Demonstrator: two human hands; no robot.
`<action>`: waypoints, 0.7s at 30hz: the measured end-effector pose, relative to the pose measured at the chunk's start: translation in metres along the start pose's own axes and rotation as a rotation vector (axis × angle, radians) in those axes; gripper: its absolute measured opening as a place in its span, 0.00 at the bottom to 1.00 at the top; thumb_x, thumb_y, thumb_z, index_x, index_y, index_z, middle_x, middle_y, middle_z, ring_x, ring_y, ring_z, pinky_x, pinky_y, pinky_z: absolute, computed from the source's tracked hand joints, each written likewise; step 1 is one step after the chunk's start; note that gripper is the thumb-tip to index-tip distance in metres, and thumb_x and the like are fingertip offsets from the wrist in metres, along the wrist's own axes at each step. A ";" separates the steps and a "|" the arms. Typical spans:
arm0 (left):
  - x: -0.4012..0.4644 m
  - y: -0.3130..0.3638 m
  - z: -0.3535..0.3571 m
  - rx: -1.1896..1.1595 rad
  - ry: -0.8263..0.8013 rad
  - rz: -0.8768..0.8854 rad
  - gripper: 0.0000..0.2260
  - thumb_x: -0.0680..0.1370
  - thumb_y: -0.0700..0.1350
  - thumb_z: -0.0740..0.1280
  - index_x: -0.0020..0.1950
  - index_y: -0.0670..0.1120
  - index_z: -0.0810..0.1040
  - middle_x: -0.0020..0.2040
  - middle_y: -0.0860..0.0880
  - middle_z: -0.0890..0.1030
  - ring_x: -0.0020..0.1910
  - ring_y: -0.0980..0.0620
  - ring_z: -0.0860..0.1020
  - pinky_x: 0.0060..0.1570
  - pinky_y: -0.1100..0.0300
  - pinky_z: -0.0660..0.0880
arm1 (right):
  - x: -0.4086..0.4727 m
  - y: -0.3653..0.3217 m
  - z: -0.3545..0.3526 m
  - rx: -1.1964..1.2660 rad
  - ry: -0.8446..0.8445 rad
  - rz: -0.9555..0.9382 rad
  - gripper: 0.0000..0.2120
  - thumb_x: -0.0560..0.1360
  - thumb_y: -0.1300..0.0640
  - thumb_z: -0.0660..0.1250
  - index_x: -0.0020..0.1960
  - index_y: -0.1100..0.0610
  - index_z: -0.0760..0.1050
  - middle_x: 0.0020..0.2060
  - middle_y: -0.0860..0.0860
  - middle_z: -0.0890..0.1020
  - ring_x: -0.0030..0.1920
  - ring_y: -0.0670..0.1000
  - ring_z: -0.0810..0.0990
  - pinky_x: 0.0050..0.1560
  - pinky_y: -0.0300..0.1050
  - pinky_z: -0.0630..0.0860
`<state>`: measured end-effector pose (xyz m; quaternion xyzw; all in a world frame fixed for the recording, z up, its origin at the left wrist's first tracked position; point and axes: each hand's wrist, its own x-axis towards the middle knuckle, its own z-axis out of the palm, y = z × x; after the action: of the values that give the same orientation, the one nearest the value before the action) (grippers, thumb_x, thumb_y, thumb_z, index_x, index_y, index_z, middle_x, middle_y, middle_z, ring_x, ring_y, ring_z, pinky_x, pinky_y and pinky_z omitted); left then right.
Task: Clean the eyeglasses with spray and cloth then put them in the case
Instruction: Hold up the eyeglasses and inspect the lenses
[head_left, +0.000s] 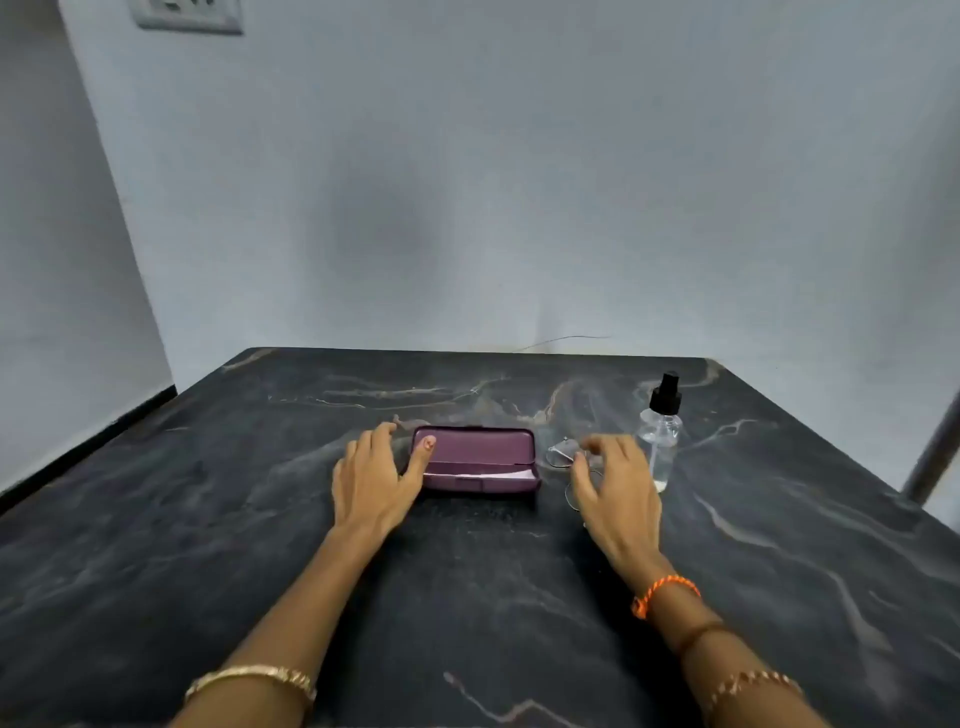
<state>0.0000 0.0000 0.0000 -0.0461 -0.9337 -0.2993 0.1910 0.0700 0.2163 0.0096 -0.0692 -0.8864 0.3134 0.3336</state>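
A purple eyeglass case (480, 457) lies in the middle of the dark marble table (260, 519), its lid slightly ajar with a pale cloth edge showing in the gap. My left hand (374, 478) rests at the case's left end, thumb on the lid. Thin-framed eyeglasses (561, 454) lie just right of the case. My right hand (615, 483) hovers over them with fingers spread, hiding part of the frame. A clear spray bottle (660, 431) with a black nozzle stands upright just beyond that hand.
A grey wall rises behind the table's far edge. A metal pole (932, 457) stands at the right edge. A wall socket plate (187, 15) sits at the upper left. A thin wire lies along the wall near the back.
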 end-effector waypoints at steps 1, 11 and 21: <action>0.000 -0.001 0.001 -0.001 0.016 0.011 0.26 0.75 0.60 0.57 0.64 0.41 0.67 0.61 0.41 0.75 0.61 0.43 0.71 0.60 0.47 0.67 | -0.004 0.002 0.000 -0.024 0.016 0.037 0.09 0.74 0.56 0.63 0.52 0.59 0.74 0.50 0.53 0.77 0.52 0.55 0.75 0.46 0.46 0.71; 0.003 -0.003 0.011 0.071 -0.086 0.110 0.32 0.74 0.63 0.54 0.70 0.45 0.53 0.60 0.40 0.75 0.59 0.41 0.72 0.52 0.43 0.71 | -0.018 0.017 -0.008 -0.319 -0.115 0.148 0.28 0.69 0.39 0.65 0.53 0.63 0.69 0.51 0.58 0.75 0.54 0.58 0.72 0.52 0.49 0.69; 0.001 -0.006 0.012 0.053 -0.079 0.159 0.26 0.76 0.60 0.52 0.69 0.45 0.58 0.59 0.40 0.76 0.58 0.42 0.72 0.47 0.46 0.71 | -0.016 0.026 -0.018 0.017 -0.115 0.230 0.13 0.66 0.50 0.73 0.41 0.59 0.77 0.36 0.52 0.81 0.40 0.50 0.79 0.41 0.41 0.71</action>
<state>-0.0057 0.0015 -0.0120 -0.1267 -0.9414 -0.2565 0.1785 0.0911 0.2411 -0.0044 -0.1494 -0.8875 0.3607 0.2447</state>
